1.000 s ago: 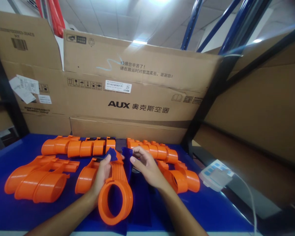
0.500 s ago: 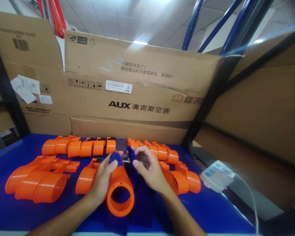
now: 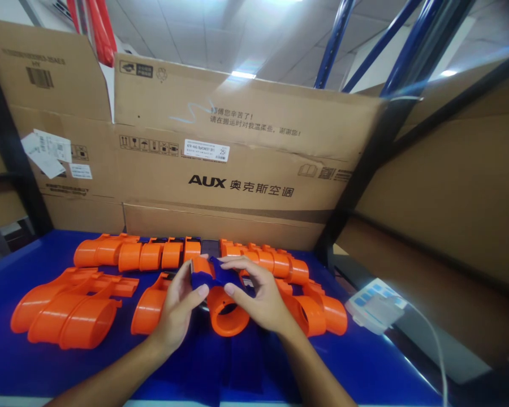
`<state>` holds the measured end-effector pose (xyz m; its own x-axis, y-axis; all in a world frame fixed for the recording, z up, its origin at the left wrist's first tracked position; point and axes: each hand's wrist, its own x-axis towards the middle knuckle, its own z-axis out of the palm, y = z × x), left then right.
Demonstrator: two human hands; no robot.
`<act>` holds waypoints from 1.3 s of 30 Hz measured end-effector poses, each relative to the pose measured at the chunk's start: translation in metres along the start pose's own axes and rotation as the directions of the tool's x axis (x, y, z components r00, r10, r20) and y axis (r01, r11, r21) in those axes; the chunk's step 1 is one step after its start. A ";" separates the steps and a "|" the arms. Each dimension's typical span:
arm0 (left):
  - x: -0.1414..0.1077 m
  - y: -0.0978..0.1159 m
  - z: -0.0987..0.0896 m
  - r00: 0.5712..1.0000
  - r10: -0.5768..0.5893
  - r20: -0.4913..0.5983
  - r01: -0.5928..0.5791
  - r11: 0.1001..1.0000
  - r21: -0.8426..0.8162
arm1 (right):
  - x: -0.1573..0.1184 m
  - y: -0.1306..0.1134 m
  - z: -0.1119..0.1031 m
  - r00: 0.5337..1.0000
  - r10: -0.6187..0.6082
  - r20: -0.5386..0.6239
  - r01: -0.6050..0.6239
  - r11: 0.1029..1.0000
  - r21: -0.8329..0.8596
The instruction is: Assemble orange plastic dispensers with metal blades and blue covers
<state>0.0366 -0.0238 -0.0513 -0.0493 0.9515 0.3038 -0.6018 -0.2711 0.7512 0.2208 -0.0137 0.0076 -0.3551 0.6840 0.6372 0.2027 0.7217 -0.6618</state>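
Note:
Between my hands, above the blue table, is an orange part (image 3: 229, 321) with a round ring end that faces down towards me. A dark blue strap (image 3: 224, 275) lies across its upper section. My left hand (image 3: 178, 308) grips the left end of the strap and the part, thumb in front. With thumb and fingers closed on it, my right hand (image 3: 258, 291) holds the strap on the right. The far side of the part is hidden behind the strap and my fingers.
Several orange parts (image 3: 85, 322) lie at the left, with more (image 3: 328, 314) at the right and a row (image 3: 129, 257) along the back. Cardboard (image 3: 237, 198) stands behind. A white box (image 3: 375, 308) with a cable is at the right.
The orange part has tilted, its ring moving up and right. The blue strap, earlier upright in my right hand, now lies across the part. My hands have come closer together.

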 end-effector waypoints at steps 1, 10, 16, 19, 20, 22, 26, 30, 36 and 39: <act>0.000 -0.001 -0.001 1.000 -0.001 0.001 0.001 1.000 -0.008 | 0.000 0.000 0.000 1.000 -0.001 0.011 0.001 1.000 0.000; -0.005 -0.005 -0.009 1.000 0.018 -0.015 -0.018 0.999 -0.048 | 0.000 0.006 -0.003 0.997 0.000 0.073 0.006 0.996 -0.087; -0.008 -0.007 -0.014 0.998 0.057 0.007 -0.057 0.998 -0.017 | -0.002 0.012 -0.003 0.993 0.024 0.115 -0.005 0.986 -0.164; -0.007 -0.006 -0.014 0.996 0.074 0.054 -0.074 0.997 0.004 | -0.004 0.013 -0.002 0.997 -0.011 0.077 0.025 0.983 -0.179; -0.006 -0.005 -0.013 0.994 0.079 0.078 -0.080 0.997 0.011 | -0.004 0.014 -0.002 0.998 -0.029 0.062 0.040 0.981 -0.191; -0.004 -0.002 -0.011 0.989 0.097 0.113 -0.102 0.994 0.036 | -0.004 0.015 -0.001 0.996 -0.077 0.041 0.084 0.970 -0.226; 0.001 0.006 -0.002 0.993 0.118 0.030 -0.121 0.985 0.124 | -0.004 0.019 -0.002 0.981 -0.191 0.020 0.187 0.922 -0.339; 0.004 0.013 0.006 0.993 0.107 -0.048 -0.098 0.982 0.161 | -0.005 0.020 -0.002 0.965 -0.261 0.018 0.247 0.884 -0.397; 0.004 0.014 0.005 0.988 0.152 -0.004 -0.147 0.963 0.226 | -0.006 0.020 -0.001 0.958 -0.287 0.020 0.271 0.877 -0.397; 0.004 0.013 0.003 0.993 0.121 -0.011 -0.116 0.970 0.211 | -0.006 0.020 -0.001 0.958 -0.284 0.027 0.270 0.870 -0.413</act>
<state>0.0309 -0.0237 -0.0390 -0.1309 0.9133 0.3858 -0.4098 -0.4042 0.8177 0.2276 -0.0030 -0.0090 -0.4229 0.4476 0.7879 0.4578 0.8559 -0.2405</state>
